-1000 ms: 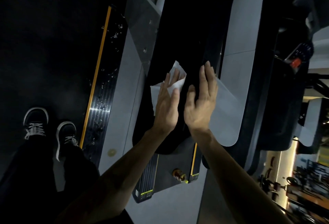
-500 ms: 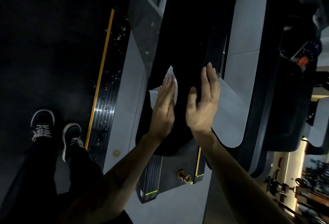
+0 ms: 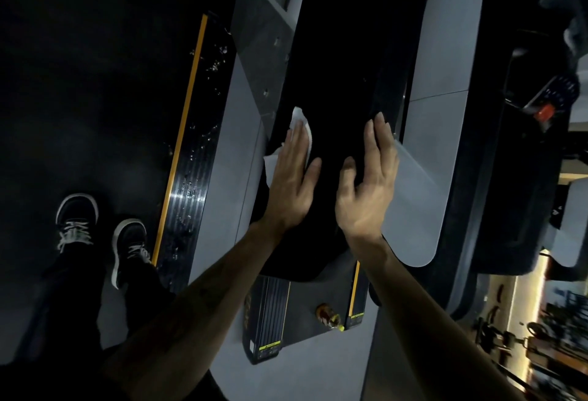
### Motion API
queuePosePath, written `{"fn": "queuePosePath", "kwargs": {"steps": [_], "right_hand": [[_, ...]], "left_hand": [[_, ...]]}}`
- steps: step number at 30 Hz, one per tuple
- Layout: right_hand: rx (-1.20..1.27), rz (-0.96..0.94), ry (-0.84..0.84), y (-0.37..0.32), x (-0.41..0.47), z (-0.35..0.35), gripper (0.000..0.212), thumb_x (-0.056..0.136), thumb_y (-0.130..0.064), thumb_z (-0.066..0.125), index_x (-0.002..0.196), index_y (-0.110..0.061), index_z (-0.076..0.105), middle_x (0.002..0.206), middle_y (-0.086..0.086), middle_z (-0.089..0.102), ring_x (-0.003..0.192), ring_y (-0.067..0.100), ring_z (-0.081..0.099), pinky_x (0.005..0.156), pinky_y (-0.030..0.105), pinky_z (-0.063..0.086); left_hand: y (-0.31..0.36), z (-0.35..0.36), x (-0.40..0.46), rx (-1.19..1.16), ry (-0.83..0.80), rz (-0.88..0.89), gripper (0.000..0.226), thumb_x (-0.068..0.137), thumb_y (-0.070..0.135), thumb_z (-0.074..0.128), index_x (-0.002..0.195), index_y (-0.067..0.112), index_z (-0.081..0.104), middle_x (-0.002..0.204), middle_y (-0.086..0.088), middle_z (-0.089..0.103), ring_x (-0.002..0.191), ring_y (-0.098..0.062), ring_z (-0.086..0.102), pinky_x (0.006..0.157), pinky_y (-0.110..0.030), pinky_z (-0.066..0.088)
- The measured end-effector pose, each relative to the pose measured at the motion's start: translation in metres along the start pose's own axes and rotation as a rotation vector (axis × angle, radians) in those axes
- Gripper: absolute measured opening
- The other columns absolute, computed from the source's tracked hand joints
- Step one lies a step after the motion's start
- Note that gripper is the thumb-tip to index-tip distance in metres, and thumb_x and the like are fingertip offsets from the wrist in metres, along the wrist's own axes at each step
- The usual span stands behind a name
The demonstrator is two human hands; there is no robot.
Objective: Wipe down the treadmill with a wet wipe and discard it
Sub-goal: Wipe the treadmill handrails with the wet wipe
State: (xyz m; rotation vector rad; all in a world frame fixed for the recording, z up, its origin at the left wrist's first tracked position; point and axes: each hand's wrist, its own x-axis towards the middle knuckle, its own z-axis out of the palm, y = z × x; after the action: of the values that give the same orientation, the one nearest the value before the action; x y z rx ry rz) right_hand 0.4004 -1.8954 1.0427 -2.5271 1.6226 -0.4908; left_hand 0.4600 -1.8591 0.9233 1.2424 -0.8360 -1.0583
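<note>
My left hand lay flat, fingers straight, pressing the white wet wipe onto the treadmill's black panel at frame centre. My right hand rested just beside it, fingers relaxed, holding nothing.

Wipe further left under left hand
</note>
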Motion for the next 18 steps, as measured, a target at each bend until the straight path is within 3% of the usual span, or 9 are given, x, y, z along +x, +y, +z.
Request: {"fn": "queuePosePath", "kwargs": {"steps": [5,9,12,15,18], "right_hand": [[-0.007,-0.005,-0.003,0.0,0.0,0.0,0.055,0.097,-0.011,0.045,0.15,0.004,0.044,0.16,0.017,0.038,0.152,0.034,0.031,0.122,0.025,0.022],[-0.01,-0.003,-0.003,0.0,0.0,0.0,0.054,0.098,-0.013,0.044,0.15,0.004,0.045,0.16,0.017,0.038,0.152,0.033,0.032,0.122,0.027,0.024],[-0.006,0.0,-0.004,0.001,0.0,0.0,0.055,0.098,-0.014,0.045,0.15,0.004,0.044,0.161,0.017,0.038,0.151,0.034,0.031,0.121,0.022,0.022],[-0.007,-0.001,-0.003,0.0,0.0,0.0,0.055,0.097,-0.009,0.048,0.15,0.004,0.044,0.161,0.017,0.038,0.152,0.034,0.031,0.122,0.023,0.022],[-0.037,-0.012,-0.009,0.0,0.0,0.001,0.058,0.094,-0.005,0.05,0.151,0.005,0.043,0.161,0.018,0.037,0.152,0.035,0.03,0.122,0.021,0.02]], "left_hand": [[0.013,0.01,-0.036,0.018,-0.026,0.046,0.064,0.109,0.027,0.032,0.162,-0.002,0.01,0.173,-0.013,-0.001,0.16,-0.031,-0.001,0.126,-0.062,0.01],[0.005,-0.002,-0.003,0.064,-0.096,0.18,0.061,0.11,0.021,0.033,0.161,-0.006,0.011,0.172,-0.019,0.002,0.159,-0.035,0.002,0.125,-0.064,0.012],[-0.001,-0.006,0.01,-0.038,-0.024,0.075,0.061,0.111,0.015,0.031,0.161,-0.005,0.003,0.172,-0.017,-0.005,0.16,-0.032,-0.003,0.126,-0.063,0.009],[0.001,-0.003,-0.013,-0.08,0.011,-0.01,0.064,0.111,0.021,0.03,0.162,-0.001,0.0,0.173,-0.011,-0.007,0.16,-0.028,-0.005,0.127,-0.062,0.008],[0.009,0.004,-0.036,-0.081,-0.011,0.012,0.069,0.108,0.026,0.033,0.161,-0.004,0.003,0.173,-0.014,-0.005,0.16,-0.03,-0.003,0.127,-0.061,0.008]]}}
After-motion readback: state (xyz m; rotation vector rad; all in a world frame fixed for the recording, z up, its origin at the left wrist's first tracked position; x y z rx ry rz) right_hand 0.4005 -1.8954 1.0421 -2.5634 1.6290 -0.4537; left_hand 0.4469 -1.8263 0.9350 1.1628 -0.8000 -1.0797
